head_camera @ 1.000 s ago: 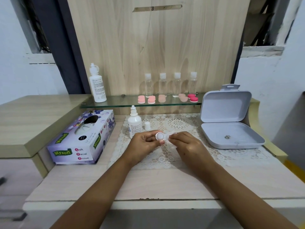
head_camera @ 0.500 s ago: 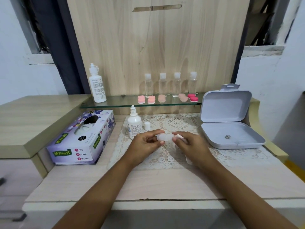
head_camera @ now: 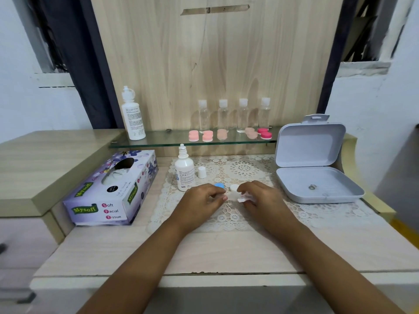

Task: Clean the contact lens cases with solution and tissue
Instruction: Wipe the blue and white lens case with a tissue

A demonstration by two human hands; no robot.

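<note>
Ideally the left hand [head_camera: 200, 200], its fingers curled beside the blue cap [head_camera: 219, 185] (whether they actually pinch it I cannot tell), steadies the lens case [head_camera: 233, 188] on the lace mat [head_camera: 244, 168]. Meanwhile the right hand [head_camera: 260, 198], gripping a crumpled tissue [head_camera: 243, 197], wipes each well dry. From the hands, the solution bottle [head_camera: 184, 171] stands at eleven o'clock, the tissue box [head_camera: 113, 191] at nine and an open grey box [head_camera: 315, 168] at two, all on a pale wooden desk [head_camera: 226, 252].

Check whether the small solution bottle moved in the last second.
No; the small solution bottle still stands between the tissue box and the loose white cap.
</note>
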